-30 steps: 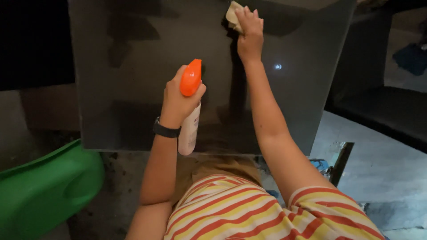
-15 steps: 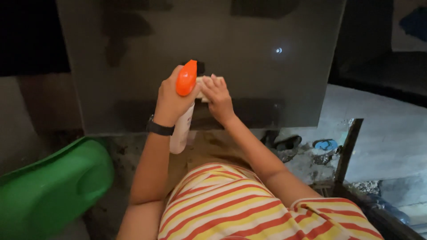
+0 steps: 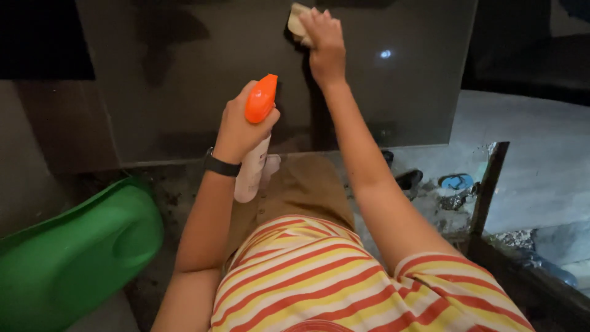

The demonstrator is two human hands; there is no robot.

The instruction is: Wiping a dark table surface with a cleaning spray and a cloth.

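Note:
My left hand (image 3: 239, 129) grips a white spray bottle (image 3: 252, 169) with an orange trigger head (image 3: 261, 98), held upright in front of a dark glossy panel (image 3: 184, 80). A black watch sits on that wrist. My right hand (image 3: 322, 40) reaches far up the panel and presses a pale folded cloth (image 3: 297, 21) flat against its surface. The cloth shows only at the fingertips; the rest is hidden under the hand. The panel reflects a small spot of light at the right of my right hand.
A green plastic tub (image 3: 67, 246) lies at the lower left. Below the panel's right side are dark sandals (image 3: 405, 178), a blue slipper (image 3: 456, 181) and a dark upright post (image 3: 485, 190) on a pale wet floor.
My right hand with the cloth came down the panel to beside the bottle half a second ago, then swept back up to the top. The left hand and bottle stayed about where they were.

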